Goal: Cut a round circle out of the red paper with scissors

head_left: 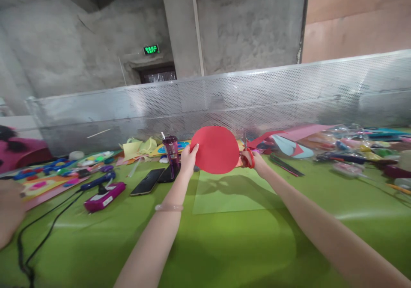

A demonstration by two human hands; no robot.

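A round piece of red paper (215, 150) is held up above the table, gripped at its left edge by my left hand (189, 157), thumb in front. My right hand (253, 159) is closed round the red handles of a pair of scissors (249, 157), just off the right edge of the red paper. The scissors' blades point upward and look blurred. Beneath both hands a pale green sheet of paper (231, 198) lies flat on the green table.
Left of my hands stand a purple tumbler with a straw (171, 149), a black phone (148, 182) and a purple power strip (105, 197) with black cables. Coloured paper scraps (290, 144) and bagged supplies lie to the right. A perforated metal panel (224, 99) closes off the back. Another person's arm (11, 211) shows at far left.
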